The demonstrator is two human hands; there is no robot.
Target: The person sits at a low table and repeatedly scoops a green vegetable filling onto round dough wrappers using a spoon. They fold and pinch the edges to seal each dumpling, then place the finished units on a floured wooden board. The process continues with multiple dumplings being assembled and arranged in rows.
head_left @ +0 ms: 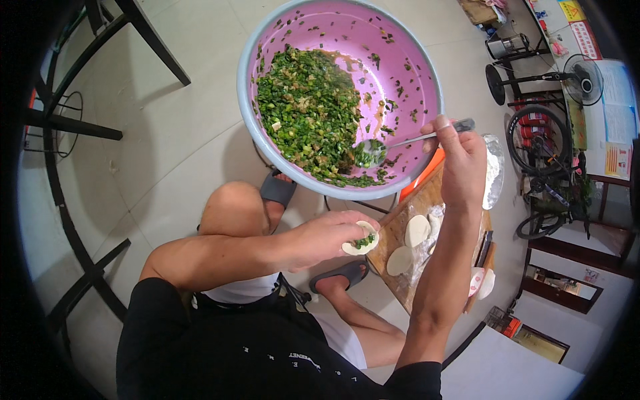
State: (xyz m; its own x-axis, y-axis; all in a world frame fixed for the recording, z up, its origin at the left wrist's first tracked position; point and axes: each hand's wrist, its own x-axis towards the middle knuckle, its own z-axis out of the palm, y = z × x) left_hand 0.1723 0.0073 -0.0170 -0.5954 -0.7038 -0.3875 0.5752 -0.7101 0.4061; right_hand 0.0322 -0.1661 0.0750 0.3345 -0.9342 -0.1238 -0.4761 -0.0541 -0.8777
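My left hand is closed around the edge of a round dough wrapper, which has a little chopped green filling in its middle. Between the thumb and fingers of my right hand is the handle of a metal spoon. Its bowl, carrying some greens, dips into a large pink basin with a pale blue rim. Chopped green filling is heaped along the basin's left side, and loose bits cling to its walls. My left hand is just below the basin's near rim.
Right of my left hand stands a wooden board with flat dough wrappers, clear plastic film and a bag of white flour. A dark-framed chair is at the upper left. A fan and bicycle stand along the right.
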